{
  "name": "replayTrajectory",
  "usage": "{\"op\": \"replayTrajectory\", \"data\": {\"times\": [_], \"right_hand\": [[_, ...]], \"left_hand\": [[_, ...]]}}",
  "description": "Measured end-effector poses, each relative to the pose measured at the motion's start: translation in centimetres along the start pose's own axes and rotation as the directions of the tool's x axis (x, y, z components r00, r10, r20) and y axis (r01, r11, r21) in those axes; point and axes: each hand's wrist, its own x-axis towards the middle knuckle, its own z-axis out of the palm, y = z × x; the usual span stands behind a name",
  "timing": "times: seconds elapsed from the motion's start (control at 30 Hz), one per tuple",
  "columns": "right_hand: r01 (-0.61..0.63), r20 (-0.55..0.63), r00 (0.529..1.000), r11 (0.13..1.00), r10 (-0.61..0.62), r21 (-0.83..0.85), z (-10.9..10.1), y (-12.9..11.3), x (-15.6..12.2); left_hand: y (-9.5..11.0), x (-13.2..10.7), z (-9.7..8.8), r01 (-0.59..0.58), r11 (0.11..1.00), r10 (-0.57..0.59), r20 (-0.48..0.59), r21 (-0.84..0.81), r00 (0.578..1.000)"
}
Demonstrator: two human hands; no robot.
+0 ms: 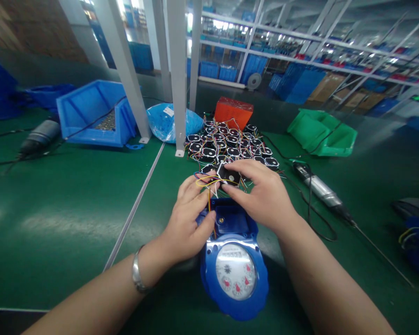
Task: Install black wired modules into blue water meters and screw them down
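A blue water meter [235, 274] lies in front of me, its round dial with red pointers facing up and an open compartment at its far end. My right hand [263, 193] grips a small black wired module [232, 177] with a white edge, just above that compartment. Several thin wires [203, 181], yellow, white and blue among them, trail from the module to my left hand [190, 218]. The left fingers are closed around these wires, and the thumb rests by the compartment's left edge. Behind the hands lies a pile of similar black modules [233, 152] with coloured wires.
An orange-red block [234, 111] stands behind the pile. To the left are a blue bin [91, 118] of small metal parts, a blue plastic bag [164, 123] and an electric screwdriver [40, 135]. A green bin [321, 132] and another electric screwdriver [323, 190] lie right. Grey posts [177, 70] rise ahead.
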Motion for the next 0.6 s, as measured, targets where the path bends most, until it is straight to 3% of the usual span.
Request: {"op": "replayTrajectory", "data": {"times": [0.27, 0.43, 0.6], "right_hand": [[-0.031, 0.012, 0.999, 0.999, 0.032, -0.028, -2.2, -1.0, -0.1], [-0.044, 0.208, 0.977, 0.999, 0.041, 0.006, -4.0, -1.7, -0.4], [-0.059, 0.420, 0.907, 0.997, 0.036, 0.042, -4.9, -1.5, -0.5]], "left_hand": [[0.5, -0.3, -0.1, 0.056, 0.983, -0.036, -0.116, 0.175, 0.993], [1.0, -0.4, 0.0, 0.048, 0.977, -0.010, -0.180, 0.210, 0.984], [1.3, -0.8, 0.1, 0.037, 0.988, -0.001, -0.235, 0.148, 0.972]]}}
